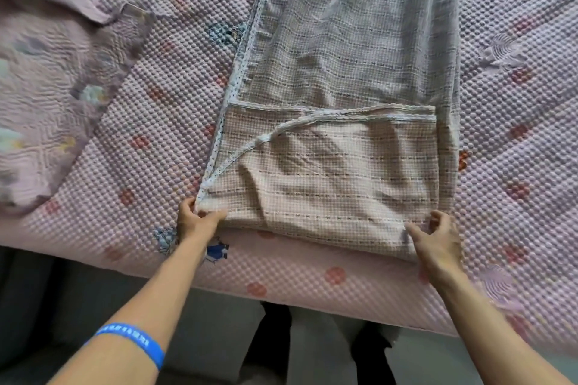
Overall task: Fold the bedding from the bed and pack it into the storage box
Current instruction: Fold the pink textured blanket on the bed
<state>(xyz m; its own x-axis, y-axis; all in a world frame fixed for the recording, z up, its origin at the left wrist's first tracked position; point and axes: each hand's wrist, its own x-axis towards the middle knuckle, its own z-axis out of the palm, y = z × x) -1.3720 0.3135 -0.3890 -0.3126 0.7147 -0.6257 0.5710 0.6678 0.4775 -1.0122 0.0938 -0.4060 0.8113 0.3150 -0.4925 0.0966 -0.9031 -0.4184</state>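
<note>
A long beige checked blanket (337, 78) with lace trim lies lengthwise on the bed, its near end folded back over itself into a doubled panel (331, 178). My left hand (195, 217) pinches the near left corner of that fold. My right hand (438, 237) grips the near right corner, with the thumb on top of the cloth. Both corners sit close to the bed's front edge. No storage box is in view.
A pink quilted bedspread (156, 122) with red dots covers the mattress. A pink patterned pillow (37, 97) lies at the left. Below the bed's front edge are grey floor (194, 331) and my dark-trousered legs (275, 341).
</note>
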